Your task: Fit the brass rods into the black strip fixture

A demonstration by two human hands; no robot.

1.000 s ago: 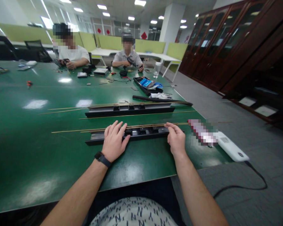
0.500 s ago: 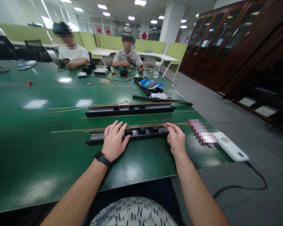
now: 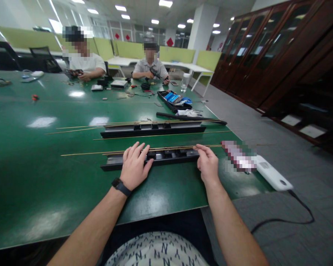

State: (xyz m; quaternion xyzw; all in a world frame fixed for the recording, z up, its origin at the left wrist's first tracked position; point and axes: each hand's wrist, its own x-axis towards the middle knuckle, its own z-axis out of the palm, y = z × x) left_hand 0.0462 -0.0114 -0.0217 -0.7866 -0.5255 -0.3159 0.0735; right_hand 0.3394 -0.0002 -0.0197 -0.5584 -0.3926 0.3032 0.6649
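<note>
Near black rail (image 3: 166, 161) on green table (image 3: 44, 184), thin rods (image 3: 172, 148) along far edge (too fine to count surely), partly hidden under left hand (image 3: 134, 162); rail's right end behind right hand (image 3: 207, 162). Left palm down, fingers slightly apart. Right thumb and forefinger pinched on rod; which one, cannot tell. Second rail (image 3: 152, 132) beyond. Two people (image 3: 87, 66) across table.

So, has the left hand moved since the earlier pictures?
No, not visibly: the left hand keeps the same place against the far rail, shifted neither left nor right.
</note>
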